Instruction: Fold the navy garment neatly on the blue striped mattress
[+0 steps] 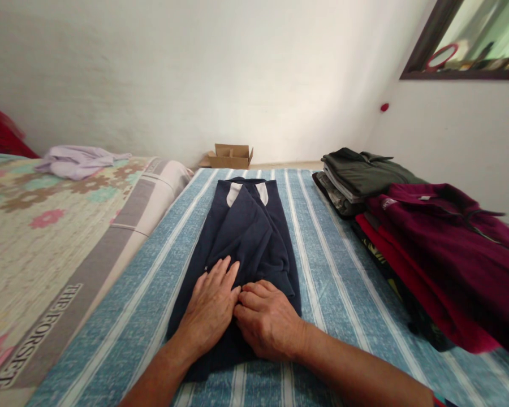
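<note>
A navy long-sleeved top (246, 226) with two white patches near its collar lies folded into a long, narrow shape in front of me. Its sleeves appear laid inward over the body, with creased fabric in the middle. My left hand (212, 302) rests flat on the lower left part of the top, fingers stretched out. Beside it, my right hand (271, 322) has its fingers curled together on the fabric, gripping the top near its lower end. The two hands touch or nearly touch at the fingertips.
Beneath the top spreads a blue striped sheet (335, 288). Stacked folded clothes stand at right: a dark green garment (365, 172) behind, a maroon jacket (453, 237) nearer. At left is a floral bed cover (68, 226) with a lilac cloth (80, 161). A cardboard box (231, 155) sits by the wall.
</note>
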`<state>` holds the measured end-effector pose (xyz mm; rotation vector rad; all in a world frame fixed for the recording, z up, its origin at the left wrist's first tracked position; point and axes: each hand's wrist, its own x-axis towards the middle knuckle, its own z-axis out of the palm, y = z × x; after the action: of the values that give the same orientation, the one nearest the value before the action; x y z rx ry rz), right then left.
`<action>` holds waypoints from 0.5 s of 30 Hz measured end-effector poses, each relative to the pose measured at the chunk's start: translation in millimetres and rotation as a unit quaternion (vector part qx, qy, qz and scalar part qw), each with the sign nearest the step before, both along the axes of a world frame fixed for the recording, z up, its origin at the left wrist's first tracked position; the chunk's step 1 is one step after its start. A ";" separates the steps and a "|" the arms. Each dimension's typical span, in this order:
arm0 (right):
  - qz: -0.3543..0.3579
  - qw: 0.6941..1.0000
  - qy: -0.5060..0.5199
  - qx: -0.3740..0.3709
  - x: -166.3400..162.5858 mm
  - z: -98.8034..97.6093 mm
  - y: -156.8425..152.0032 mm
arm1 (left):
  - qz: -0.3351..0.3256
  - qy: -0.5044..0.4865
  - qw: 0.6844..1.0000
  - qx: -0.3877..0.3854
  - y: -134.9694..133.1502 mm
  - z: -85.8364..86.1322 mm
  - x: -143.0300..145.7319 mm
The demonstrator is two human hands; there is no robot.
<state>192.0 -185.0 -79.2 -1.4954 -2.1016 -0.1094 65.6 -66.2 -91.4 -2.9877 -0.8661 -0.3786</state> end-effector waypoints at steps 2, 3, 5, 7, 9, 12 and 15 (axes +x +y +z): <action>-0.001 1.000 0.001 0.000 0.1 0.2 0.0 | -0.003 -0.006 1.000 0.002 0.0 -0.3 -0.1; -0.002 1.000 0.001 -0.001 0.2 0.2 0.0 | -0.004 -0.007 1.000 0.003 0.1 -0.6 -0.1; -0.002 1.000 0.000 -0.003 0.3 0.1 0.1 | -0.004 -0.008 1.000 0.005 0.5 -1.1 0.0; -0.001 1.000 0.000 -0.005 0.4 -0.3 0.3 | -0.003 -0.005 1.000 0.006 0.7 -1.2 0.1; 0.000 1.000 0.000 -0.005 0.4 -0.9 0.5 | -0.003 0.001 1.000 0.006 0.8 -0.9 0.4; -0.001 1.000 0.000 -0.003 0.1 -2.3 0.8 | -0.003 0.000 1.000 0.004 0.9 -0.4 0.6; -0.002 1.000 0.002 0.000 0.1 -3.3 0.6 | -0.006 -0.006 1.000 0.002 1.1 -0.4 0.5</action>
<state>192.0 -184.3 -82.5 -1.4988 -2.0953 -0.1083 66.0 -65.1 -91.7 -2.9918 -0.8475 -0.3984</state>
